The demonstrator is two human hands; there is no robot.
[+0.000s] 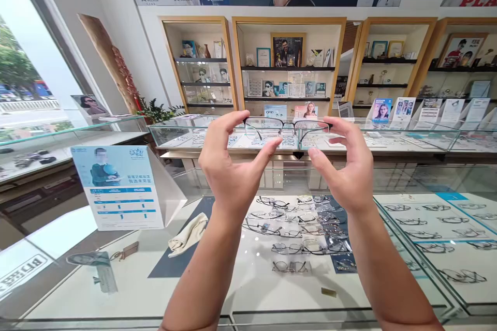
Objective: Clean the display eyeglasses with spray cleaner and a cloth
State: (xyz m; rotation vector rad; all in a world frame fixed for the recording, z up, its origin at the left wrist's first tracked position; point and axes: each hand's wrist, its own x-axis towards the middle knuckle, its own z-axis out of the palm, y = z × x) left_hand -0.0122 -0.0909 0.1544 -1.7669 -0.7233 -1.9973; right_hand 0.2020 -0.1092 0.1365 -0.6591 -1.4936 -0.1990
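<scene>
Raised in front of me is a pair of eyeglasses with a dark upper rim and clear lenses. My left hand grips its left end, fingertips at the frame's corner and thumb stretched below the lens. At the other end, my right hand holds the opposite corner between bent fingers, its thumb under the right lens. The temples fold in behind the lenses. Below the hands, several rows of glasses lie in the display case.
A glass counter spans the foreground. On it stand a folded sign and a cream cloth on a dark mat. More glasses lie at right. Another glass case and wall shelves stand behind.
</scene>
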